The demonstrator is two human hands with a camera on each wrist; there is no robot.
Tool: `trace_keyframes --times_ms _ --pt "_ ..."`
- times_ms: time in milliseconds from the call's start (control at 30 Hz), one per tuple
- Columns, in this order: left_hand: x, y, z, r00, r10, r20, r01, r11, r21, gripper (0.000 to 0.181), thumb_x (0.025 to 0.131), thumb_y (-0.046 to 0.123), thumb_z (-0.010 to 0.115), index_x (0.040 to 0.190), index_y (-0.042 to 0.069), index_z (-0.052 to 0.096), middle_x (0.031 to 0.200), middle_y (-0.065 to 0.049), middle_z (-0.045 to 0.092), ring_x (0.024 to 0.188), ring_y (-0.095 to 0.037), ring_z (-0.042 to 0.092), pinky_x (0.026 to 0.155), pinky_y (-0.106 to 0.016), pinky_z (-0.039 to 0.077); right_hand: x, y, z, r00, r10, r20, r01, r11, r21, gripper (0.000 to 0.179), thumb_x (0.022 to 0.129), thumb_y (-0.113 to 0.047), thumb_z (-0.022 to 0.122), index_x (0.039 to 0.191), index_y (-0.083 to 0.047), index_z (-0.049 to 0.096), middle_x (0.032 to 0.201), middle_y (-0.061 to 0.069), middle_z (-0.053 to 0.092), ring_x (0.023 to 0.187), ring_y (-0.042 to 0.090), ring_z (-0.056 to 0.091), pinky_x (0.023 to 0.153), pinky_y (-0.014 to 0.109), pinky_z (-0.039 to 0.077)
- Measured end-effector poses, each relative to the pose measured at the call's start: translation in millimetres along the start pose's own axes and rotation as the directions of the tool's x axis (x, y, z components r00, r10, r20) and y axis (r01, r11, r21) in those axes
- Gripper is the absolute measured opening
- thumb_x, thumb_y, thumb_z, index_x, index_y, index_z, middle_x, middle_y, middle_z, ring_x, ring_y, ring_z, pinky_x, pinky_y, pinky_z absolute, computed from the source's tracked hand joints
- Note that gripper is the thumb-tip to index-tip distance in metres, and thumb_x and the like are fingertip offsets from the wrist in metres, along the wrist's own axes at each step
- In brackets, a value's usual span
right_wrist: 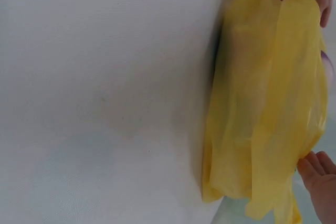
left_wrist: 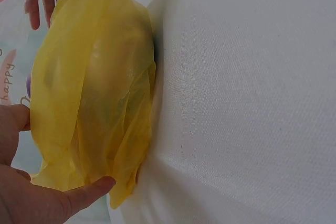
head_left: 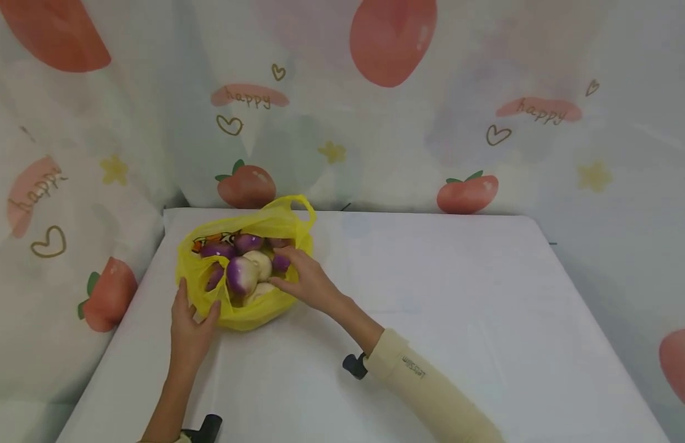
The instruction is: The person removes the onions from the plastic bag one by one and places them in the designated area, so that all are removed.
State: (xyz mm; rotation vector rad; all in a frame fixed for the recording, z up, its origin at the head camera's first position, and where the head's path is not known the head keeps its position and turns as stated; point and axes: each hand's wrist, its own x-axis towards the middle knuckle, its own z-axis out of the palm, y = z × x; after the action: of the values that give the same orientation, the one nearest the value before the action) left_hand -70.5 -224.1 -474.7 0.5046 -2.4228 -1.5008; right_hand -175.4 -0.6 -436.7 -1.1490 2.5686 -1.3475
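Observation:
A yellow plastic bag [head_left: 253,317] sits at the far left of the table, its mouth open upward. Several purple-and-white turnips [head_left: 242,276] lie inside. My left hand [head_left: 190,326] touches the bag's near left side, thumb and fingers spread apart. Over the right part of the opening reaches my right hand [head_left: 312,284], its thumb and forefinger apart beside the turnips at the rim. In the left wrist view, the bag's wall [left_wrist: 105,77] hides most of the contents. The right wrist view shows fingertips [right_wrist: 310,163] against the bag's edge.
A white cloth covers the table [head_left: 431,307]. Behind and to the left hangs a pale curtain [head_left: 387,141] printed with fruit, hearts and stars. One bag handle [head_left: 304,203] stands up at the back. Each wrist wears a dark camera mount [head_left: 355,366].

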Motion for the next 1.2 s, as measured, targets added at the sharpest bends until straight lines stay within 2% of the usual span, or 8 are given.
trace_keyframes --times_ms 167,333,467,633,767,900,1033,1200 --pt "-3.8 -3.6 2.0 1.0 0.017 0.006 -0.017 1.0 0.019 0.082 0.092 0.02 0.061 0.152 0.012 0.005 0.152 -0.019 0.012 0.135 -0.036 0.024 0.101 -0.049 0.034 6.4 -4 8 1.0 0.026 0.014 -0.026 0.999 0.043 0.056 0.086 -0.019 0.071 0.132 0.0 0.047 0.128 0.012 0.051 0.111 0.019 0.048 0.095 0.024 0.042" --pt "-6.6 -7.2 -2.1 0.998 0.055 -0.016 -0.054 0.998 0.033 0.081 0.092 0.016 0.062 0.151 0.011 0.008 0.152 -0.019 0.015 0.137 -0.033 0.022 0.102 -0.05 0.032 18.3 -10 19 0.999 -0.014 0.042 0.011 0.997 0.081 0.057 0.084 -0.013 0.073 0.132 0.002 0.046 0.127 0.016 0.052 0.112 0.027 0.049 0.096 0.026 0.042" --pt "-4.8 -6.9 -3.2 0.996 0.083 -0.025 -0.082 0.996 0.019 0.08 0.091 0.013 0.063 0.151 0.012 0.01 0.151 -0.017 0.017 0.138 -0.03 0.021 0.102 -0.05 0.033 27.5 -13 23 0.995 -0.008 0.097 0.008 1.0 -0.004 0.062 0.084 -0.018 0.072 0.135 0.002 0.042 0.132 0.015 0.049 0.121 0.026 0.044 0.1 0.025 0.037" --pt "-2.4 -3.8 -3.3 0.997 0.078 -0.017 -0.078 0.997 0.028 0.073 0.092 0.015 0.062 0.15 0.011 0.019 0.152 -0.019 0.015 0.138 -0.033 0.019 0.102 -0.05 0.032 41.4 -21 24 0.976 0.1 0.192 -0.062 0.979 -0.194 0.073 0.085 -0.03 0.072 0.142 -0.003 0.035 0.142 0.013 0.038 0.131 0.022 0.034 0.105 0.028 0.032" --pt "-2.2 -2.9 -3.3 0.999 0.046 -0.002 -0.046 0.999 0.022 0.067 0.093 0.017 0.061 0.149 0.009 0.025 0.152 -0.022 0.01 0.138 -0.037 0.016 0.103 -0.052 0.03 50.1 -25 27 0.951 0.191 0.242 -0.127 0.959 -0.255 0.081 0.085 -0.036 0.07 0.146 -0.004 0.028 0.147 0.014 0.031 0.134 0.024 0.029 0.106 0.034 0.032" --pt "-2.1 -4.3 -2.8 0.999 0.039 0.002 -0.039 0.999 0.02 0.066 0.093 0.018 0.061 0.149 0.01 0.027 0.153 -0.021 0.009 0.138 -0.036 0.016 0.104 -0.052 0.029 53.7 -22 33 0.935 0.245 0.255 -0.17 0.944 -0.283 0.089 0.083 -0.041 0.071 0.148 -0.005 0.023 0.149 0.013 0.028 0.135 0.024 0.028 0.105 0.034 0.033" --pt "-0.9 -6.1 -2.5 0.999 0.046 -0.007 -0.046 0.999 0.02 0.066 0.092 0.018 0.062 0.148 0.01 0.028 0.153 -0.021 0.01 0.137 -0.037 0.018 0.104 -0.051 0.03 55.0 -19 39 0.928 0.241 0.283 -0.154 0.942 -0.297 0.089 0.082 -0.044 0.07 0.148 -0.007 0.025 0.148 0.012 0.029 0.133 0.024 0.031 0.104 0.032 0.035" --pt "0.1 -6.7 -2.3 0.999 0.039 0.012 -0.039 0.999 0.01 0.066 0.092 0.018 0.062 0.148 0.01 0.027 0.153 -0.022 0.008 0.136 -0.04 0.02 0.104 -0.052 0.03 53.5 -15 42 0.935 0.169 0.312 -0.075 0.954 -0.291 0.08 0.084 -0.04 0.07 0.146 -0.007 0.032 0.144 0.01 0.037 0.129 0.021 0.036 0.103 0.027 0.035"
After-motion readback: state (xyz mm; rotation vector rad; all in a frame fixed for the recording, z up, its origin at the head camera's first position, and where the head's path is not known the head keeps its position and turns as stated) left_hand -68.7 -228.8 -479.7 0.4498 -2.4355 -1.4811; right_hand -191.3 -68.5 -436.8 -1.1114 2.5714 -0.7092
